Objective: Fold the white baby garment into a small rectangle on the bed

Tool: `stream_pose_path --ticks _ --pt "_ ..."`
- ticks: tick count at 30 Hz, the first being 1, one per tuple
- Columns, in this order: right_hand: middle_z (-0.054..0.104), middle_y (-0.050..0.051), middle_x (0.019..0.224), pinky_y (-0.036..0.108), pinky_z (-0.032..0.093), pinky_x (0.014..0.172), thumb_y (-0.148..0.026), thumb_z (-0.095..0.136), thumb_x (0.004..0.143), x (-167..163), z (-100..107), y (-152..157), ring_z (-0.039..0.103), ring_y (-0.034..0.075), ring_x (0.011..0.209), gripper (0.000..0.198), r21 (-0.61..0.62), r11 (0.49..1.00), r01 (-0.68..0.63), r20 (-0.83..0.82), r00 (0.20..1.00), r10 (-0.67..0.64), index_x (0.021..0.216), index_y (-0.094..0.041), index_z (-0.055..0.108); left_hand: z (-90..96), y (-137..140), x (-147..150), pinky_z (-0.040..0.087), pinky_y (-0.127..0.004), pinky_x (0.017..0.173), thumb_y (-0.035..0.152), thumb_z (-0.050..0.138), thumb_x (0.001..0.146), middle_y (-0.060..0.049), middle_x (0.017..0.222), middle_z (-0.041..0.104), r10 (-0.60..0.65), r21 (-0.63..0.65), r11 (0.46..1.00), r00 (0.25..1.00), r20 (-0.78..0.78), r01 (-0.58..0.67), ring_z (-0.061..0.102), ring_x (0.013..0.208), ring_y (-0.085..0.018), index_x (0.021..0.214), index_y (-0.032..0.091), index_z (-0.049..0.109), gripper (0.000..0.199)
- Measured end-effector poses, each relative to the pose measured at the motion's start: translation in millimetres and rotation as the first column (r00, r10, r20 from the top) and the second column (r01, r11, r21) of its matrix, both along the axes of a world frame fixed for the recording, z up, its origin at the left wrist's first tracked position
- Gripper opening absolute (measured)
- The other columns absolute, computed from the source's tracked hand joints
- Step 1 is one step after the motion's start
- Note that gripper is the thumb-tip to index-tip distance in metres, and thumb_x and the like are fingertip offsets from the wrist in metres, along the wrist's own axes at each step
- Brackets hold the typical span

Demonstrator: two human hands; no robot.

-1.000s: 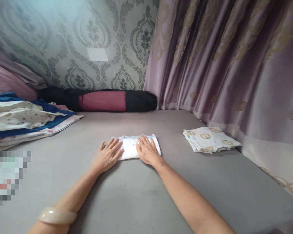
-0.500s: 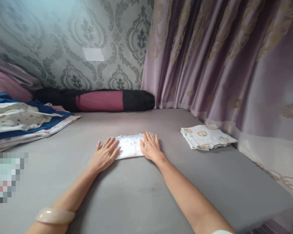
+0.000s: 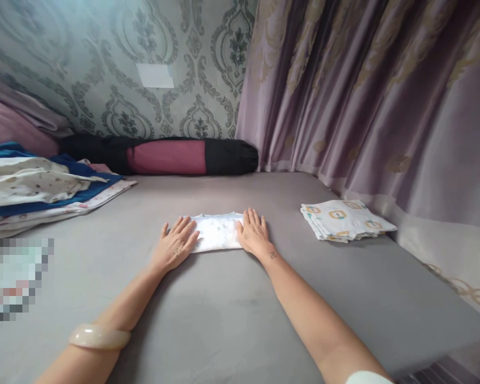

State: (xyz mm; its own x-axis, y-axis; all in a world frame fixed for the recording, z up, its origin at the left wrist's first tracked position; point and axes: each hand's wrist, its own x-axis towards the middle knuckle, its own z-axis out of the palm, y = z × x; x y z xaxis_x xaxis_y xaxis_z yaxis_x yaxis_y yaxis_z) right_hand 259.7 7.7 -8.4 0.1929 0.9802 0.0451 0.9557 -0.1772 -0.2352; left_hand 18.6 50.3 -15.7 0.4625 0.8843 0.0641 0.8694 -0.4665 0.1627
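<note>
A small white garment (image 3: pixel 216 233) with a faint print and a pale blue-grey edge lies folded flat on the grey bed sheet (image 3: pixel 216 320). My left hand (image 3: pixel 175 242) rests flat over its left end, fingers stretched out. Over the right end lies my right hand (image 3: pixel 255 233), also flat, with the thumb reaching inward on the cloth. Neither hand grips the fabric. Both palms hide the garment's two ends.
Right of my hands sits a folded white printed cloth (image 3: pixel 346 220), near the purple curtain (image 3: pixel 304 106). A heap of clothes (image 3: pixel 36 184) lies at the left. Along the patterned wall runs a black and maroon bolster (image 3: pixel 166 157). A blurred patch (image 3: pixel 14 282) covers something at left.
The camera view has shifted slightly, so the scene sits higher and a little further right. Both hands stay flat on the garment, with little visible movement over it.
</note>
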Motion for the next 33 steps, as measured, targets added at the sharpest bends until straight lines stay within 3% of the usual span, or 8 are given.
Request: stream_pose_path --ticks 5,9,13,18,25,30,33 --pt "0.022 0.016 0.156 0.045 0.013 0.115 -0.039 0.023 0.099 5 -4 2 0.017 0.028 0.144 0.062 -0.021 0.999 0.037 -0.001 0.999 -0.037 0.149 -0.003 0.025 -5.9 4 -1 0.008 -0.054 0.116 0.055 0.018 0.096 -0.009 0.157 0.025 -0.016 -0.006 1.0 1.0 0.0 0.016 0.017 0.146 -0.024 0.146 0.019 0.035 0.064" --pt "0.021 0.018 0.156 0.048 0.008 0.115 -0.038 0.024 0.099 3 0 1 0.017 0.028 0.144 0.06 0.001 1.0 0.021 0.034 0.999 -0.021 0.148 -0.004 0.028 -4.5 7 -4 0.008 -0.058 0.115 0.056 0.02 0.095 -0.01 0.156 0.027 -0.03 -0.01 1.0 1.0 0.006 0.03 0.02 0.145 -0.027 0.145 0.021 0.037 0.063" --pt "0.02 0.015 0.157 0.051 0.002 0.116 -0.038 0.022 0.099 -10 10 -3 0.013 0.026 0.145 0.058 0.041 0.985 -0.166 0.008 0.986 0.166 0.148 -0.009 0.032 3.7 12 2 0.007 -0.064 0.112 0.054 0.024 0.095 -0.011 0.15 0.039 -0.093 0.047 0.995 0.996 0.002 0.093 0.025 0.143 -0.031 0.135 0.023 0.05 0.056" --pt "0.023 0.01 0.157 0.049 0.006 0.117 -0.041 0.021 0.099 -27 11 -6 0.014 0.024 0.146 0.057 0.028 0.925 -0.379 -0.074 0.922 0.38 0.149 -0.015 0.031 7.9 10 25 0.009 -0.058 0.115 0.05 0.019 0.098 -0.009 0.152 0.037 -0.226 0.088 0.971 0.974 0.032 0.222 0.024 0.144 -0.027 0.14 0.024 0.045 0.057" --pt "0.031 0.009 0.154 0.048 0.009 0.117 -0.04 0.022 0.099 -27 2 -8 0.018 0.024 0.144 0.055 0.058 0.92 -0.387 -0.086 0.916 0.391 0.148 -0.017 0.032 -1.1 5 35 0.018 -0.048 0.116 0.053 0.013 0.097 -0.007 0.155 0.031 -0.245 -0.016 0.969 0.969 0.043 0.246 0.021 0.145 -0.024 0.149 0.022 0.031 0.063" --pt "0.029 0.009 0.155 0.05 0.008 0.116 -0.043 0.022 0.099 -25 4 -4 0.017 0.024 0.145 0.055 0.022 0.914 -0.405 -0.124 0.906 0.404 0.148 -0.019 0.032 -1.3 9 34 0.019 -0.048 0.115 0.052 0.013 0.097 -0.007 0.154 0.032 -0.244 -0.034 0.969 0.969 0.047 0.246 0.022 0.144 -0.025 0.148 0.022 0.034 0.062" --pt "0.034 0.008 0.153 0.046 0.017 0.116 -0.043 0.023 0.099 -13 11 9 0.025 0.023 0.142 0.053 -0.009 0.892 -0.452 -0.182 0.878 0.443 0.145 -0.02 0.038 3.6 18 34 0.024 -0.046 0.113 0.049 0.015 0.098 -0.008 0.149 0.042 -0.26 -0.056 0.963 0.962 0.08 0.265 0.032 0.141 -0.024 0.142 0.024 0.042 0.058"
